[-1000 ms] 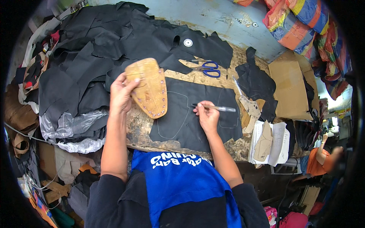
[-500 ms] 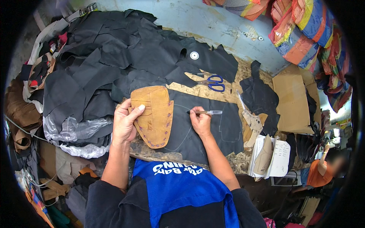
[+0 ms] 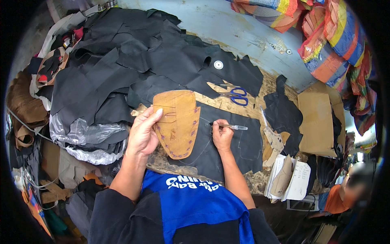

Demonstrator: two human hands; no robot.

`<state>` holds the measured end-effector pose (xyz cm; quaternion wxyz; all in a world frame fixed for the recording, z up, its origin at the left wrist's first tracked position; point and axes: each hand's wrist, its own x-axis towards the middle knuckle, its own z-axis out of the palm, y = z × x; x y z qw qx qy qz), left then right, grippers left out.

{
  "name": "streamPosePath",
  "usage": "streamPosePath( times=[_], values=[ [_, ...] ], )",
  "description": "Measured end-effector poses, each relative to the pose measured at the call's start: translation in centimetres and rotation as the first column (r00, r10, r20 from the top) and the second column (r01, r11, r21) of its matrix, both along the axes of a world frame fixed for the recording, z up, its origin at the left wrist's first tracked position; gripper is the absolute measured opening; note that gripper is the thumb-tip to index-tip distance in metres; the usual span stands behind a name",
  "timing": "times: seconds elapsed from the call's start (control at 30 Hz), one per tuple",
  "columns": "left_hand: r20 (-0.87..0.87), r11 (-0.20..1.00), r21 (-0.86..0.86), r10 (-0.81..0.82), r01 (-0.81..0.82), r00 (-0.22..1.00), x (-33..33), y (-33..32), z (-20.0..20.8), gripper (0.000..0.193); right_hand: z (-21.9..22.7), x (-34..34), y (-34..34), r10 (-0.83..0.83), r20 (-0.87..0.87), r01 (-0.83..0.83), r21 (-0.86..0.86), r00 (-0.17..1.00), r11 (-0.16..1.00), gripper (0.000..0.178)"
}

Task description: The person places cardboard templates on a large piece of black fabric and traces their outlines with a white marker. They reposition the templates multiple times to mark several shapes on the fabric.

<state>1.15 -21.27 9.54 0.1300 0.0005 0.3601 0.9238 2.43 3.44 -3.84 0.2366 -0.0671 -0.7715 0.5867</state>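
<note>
My left hand [image 3: 145, 129] grips a tan shoe-upper pattern [image 3: 177, 122] by its left edge, thumb on top. The pattern is tapered, with pen lines and a row of purple marks along its edges, and is held up over a black leather sheet [image 3: 227, 116]. In my right hand [image 3: 222, 136] is a clear-barrelled pen [image 3: 237, 127], its tip pointing left at the sheet; whether it touches cannot be made out. Pale traced outlines show on the leather, one partly hidden behind the pattern and another to the right of my right hand.
Blue-handled scissors [image 3: 239, 96] lie beyond the sheet. Black leather pieces [image 3: 101, 65] are heaped at the left and back. To the right are a pale pattern piece [image 3: 274, 140], a paper stack [image 3: 295, 179] and a cardboard box [image 3: 317, 122]. A person in orange [image 3: 339, 199] is at far right.
The whole view has shifted slightly, so things appear further right. The tan pattern has come a little closer to my right hand. Both hands keep their holds.
</note>
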Motion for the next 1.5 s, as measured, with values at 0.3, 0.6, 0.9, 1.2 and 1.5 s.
streamPosePath(
  times=[0.3,0.6,0.9,1.2,1.5],
  values=[
    [0.063,0.898,0.422,-0.168,0.126,0.984,0.0,-0.1,0.9,0.031,0.4,0.3,0.4,-0.064,0.069,0.075,-0.163,0.996,0.984,0.010],
    [0.016,0.839,0.517,-0.212,0.173,0.977,0.3,0.1,1.4,0.035,0.5,0.1,0.6,-0.020,-0.028,0.011,-0.272,0.999,0.962,0.011],
    [-0.096,1.000,-0.003,-0.029,0.029,0.995,0.2,-1.2,0.5,0.031,0.6,0.5,1.2,-0.078,-0.035,0.049,-0.513,0.996,0.857,0.013],
    [-0.371,0.346,-0.836,0.217,-0.427,0.903,-0.1,-3.4,-0.1,0.041,0.9,7.6,7.1,-0.404,-0.031,0.342,-0.476,0.914,0.810,0.024],
    [-0.822,0.889,0.044,-0.227,0.456,0.523,7.3,1.6,14.1,0.025,0.1,9.6,7.5,-0.409,-0.048,0.354,-0.415,0.911,0.838,0.024]
  ],
)
